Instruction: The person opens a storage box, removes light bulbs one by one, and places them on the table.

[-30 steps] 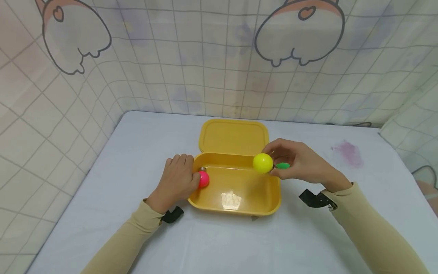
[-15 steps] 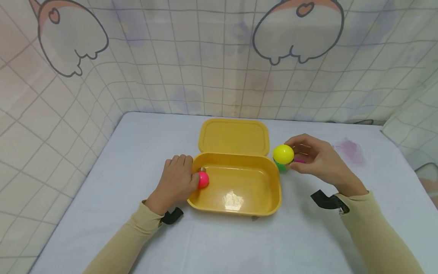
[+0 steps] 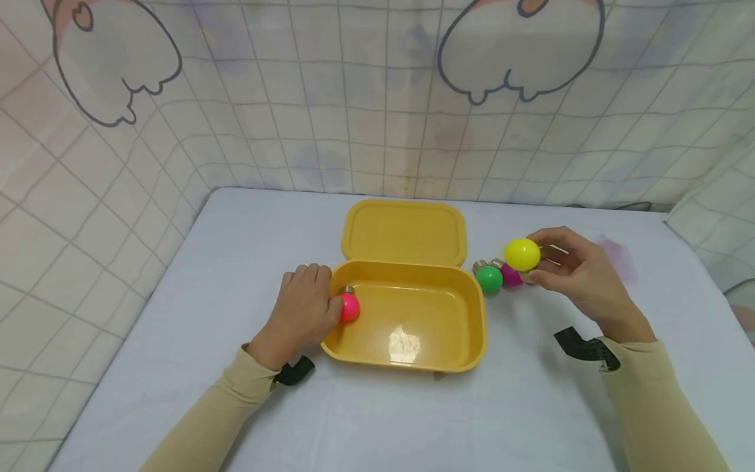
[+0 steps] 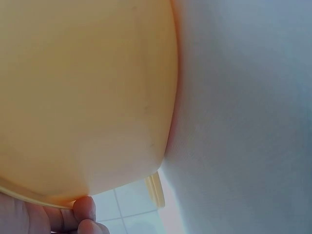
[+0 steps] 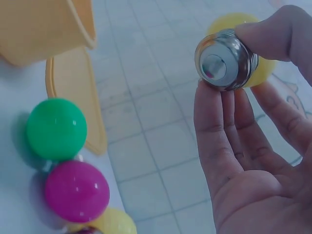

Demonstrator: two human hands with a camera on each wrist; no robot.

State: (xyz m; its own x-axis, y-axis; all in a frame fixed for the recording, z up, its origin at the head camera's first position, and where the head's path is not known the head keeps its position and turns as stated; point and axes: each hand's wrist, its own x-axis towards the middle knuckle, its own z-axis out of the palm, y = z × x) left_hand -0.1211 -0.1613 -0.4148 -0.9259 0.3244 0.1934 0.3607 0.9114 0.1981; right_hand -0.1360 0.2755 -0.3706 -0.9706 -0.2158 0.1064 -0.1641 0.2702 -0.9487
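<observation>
A yellow light bulb [image 3: 522, 254] is held up to the right of the yellow box [image 3: 407, 364] by my right hand [image 3: 580, 278]. In the right wrist view, thumb and fingers pinch the bulb's silver screw base [image 5: 226, 61]. My left hand [image 3: 301, 314] grips the left rim of the open box, thumb inside and fingers outside. Beside that thumb lies a pink light bulb [image 3: 350, 307] in the box, partly covered by it. On the table right of the box rest a green light bulb [image 3: 489, 280] and a purple light bulb [image 3: 511, 275], close together.
The box's yellow lid [image 3: 404, 231] lies flat behind it. Another yellow bulb [image 5: 117, 223] shows beside the purple one in the right wrist view, with something dark red at the frame's bottom edge. A white cloth [image 3: 377, 419] covers the table, and a gridded curtain [image 3: 366, 105] hangs behind.
My right hand has carried the yellow bulb from over the box's right side out to the right. The green and purple bulbs have come into fuller view. My left hand has stayed on the rim.
</observation>
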